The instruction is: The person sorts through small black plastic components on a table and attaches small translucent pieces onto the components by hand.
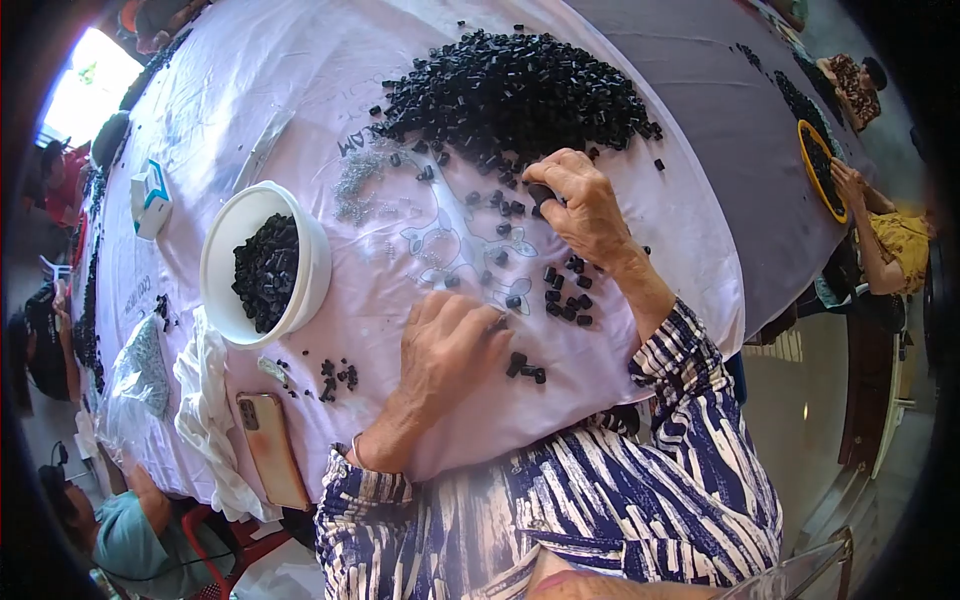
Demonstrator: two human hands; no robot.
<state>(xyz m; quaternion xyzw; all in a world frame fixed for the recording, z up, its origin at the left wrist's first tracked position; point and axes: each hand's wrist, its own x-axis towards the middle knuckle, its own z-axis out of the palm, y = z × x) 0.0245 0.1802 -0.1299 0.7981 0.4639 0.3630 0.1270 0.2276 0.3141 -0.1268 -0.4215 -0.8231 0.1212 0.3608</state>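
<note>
Pinching a dark piece [541, 194] between thumb and bent fingers, the right hand [562, 192] is just on the near side of the large black heap [510, 100], which spreads over the far right part of the table [470, 420]. The left hand [462, 335] is palm down, low over the cloth towards the near edge, its fingers bent and blurred; whether they hold anything, I cannot tell. Loose black pieces [568, 300] lie on the cloth between the left hand and the right forearm, and a small cluster [525, 369] sits just beside the left hand, nearer the edge. Clear bits [358, 190] are scattered left of the heap. Further left stands a white tub [317, 262] with black pieces inside, and beyond it a white and blue box [151, 200]. At the near left edge lie a phone [272, 450] and, beside it, a crumpled white cloth [205, 415], with tiny black bits [338, 380] near the phone.
</note>
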